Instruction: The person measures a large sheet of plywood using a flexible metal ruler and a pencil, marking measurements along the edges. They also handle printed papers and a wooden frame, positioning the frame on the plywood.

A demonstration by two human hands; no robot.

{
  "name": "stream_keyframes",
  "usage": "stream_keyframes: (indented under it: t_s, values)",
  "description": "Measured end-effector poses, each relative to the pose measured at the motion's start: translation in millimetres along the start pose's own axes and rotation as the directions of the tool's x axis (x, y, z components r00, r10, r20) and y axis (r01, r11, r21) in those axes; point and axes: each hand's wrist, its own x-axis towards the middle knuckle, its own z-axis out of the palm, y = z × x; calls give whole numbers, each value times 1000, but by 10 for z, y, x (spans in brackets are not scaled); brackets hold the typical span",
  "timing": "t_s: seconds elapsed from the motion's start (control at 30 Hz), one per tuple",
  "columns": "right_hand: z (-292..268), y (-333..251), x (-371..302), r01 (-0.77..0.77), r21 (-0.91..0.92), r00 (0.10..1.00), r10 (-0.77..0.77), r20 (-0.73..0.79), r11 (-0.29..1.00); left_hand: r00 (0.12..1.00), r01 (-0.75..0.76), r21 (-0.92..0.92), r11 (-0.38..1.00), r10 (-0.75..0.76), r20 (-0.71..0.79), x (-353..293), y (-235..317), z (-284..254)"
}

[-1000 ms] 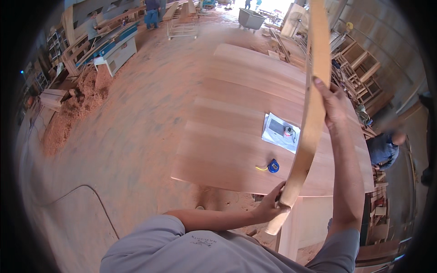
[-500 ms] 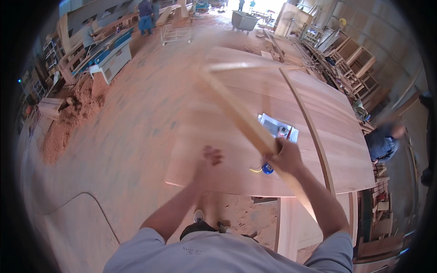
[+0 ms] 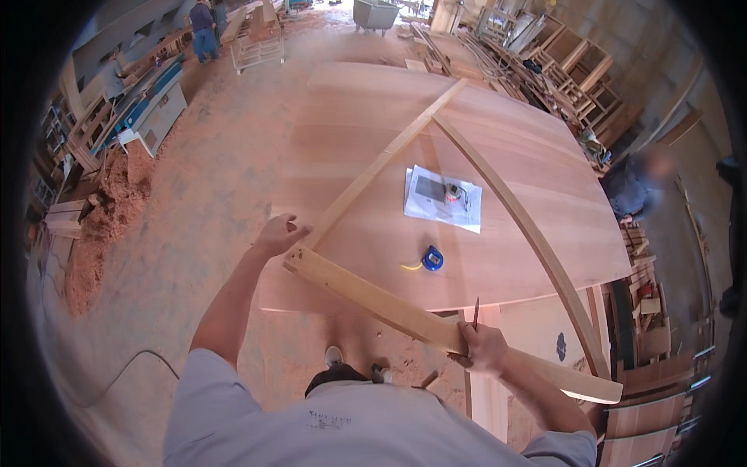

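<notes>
My right hand (image 3: 484,348) grips a thick wooden plank (image 3: 375,302), and a slim pencil (image 3: 476,310) sticks up from the same hand. The plank slants across the near edge of a large wooden panel (image 3: 350,191). Beside its left end is my left hand (image 3: 278,236), fingers loosely bent and apart, with nothing seen in them. Two thinner wooden strips lie on the panel: the left strip (image 3: 381,159) runs far from near the left hand, and the right strip (image 3: 517,214) meets it at the far side. Together with the plank they outline a triangle.
Inside the triangle lie printed paper sheets (image 3: 424,208) with a small object on top, and a blue tape measure (image 3: 433,258). A person (image 3: 634,187) is at the right. Stacked timber frames (image 3: 583,70), a blue-edged machine (image 3: 156,109), sawdust (image 3: 117,218) and a cart (image 3: 376,14) stand farther off.
The plank has swung from pointing away to lying crosswise near me, its far end coming left and nearer. My left hand has moved left to its end. The far strip now shows slanted.
</notes>
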Motion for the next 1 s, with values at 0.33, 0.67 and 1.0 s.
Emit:
stream_keyframes:
  t_s: [0.33,0.67,1.0]
  values:
    - [536,-20,-598,129,-85,990,-132,-41,988,981,111,158,981,-134,142,-765,-362,1012]
    - [684,22,-887,72,-74,997,-69,39,995,961,237,113,965,-216,-172,-1354,-284,1024]
    - [878,337,-716,162,-49,986,-160,47,985,832,407,-75,910,-404,-380,-2437,-468,1113]
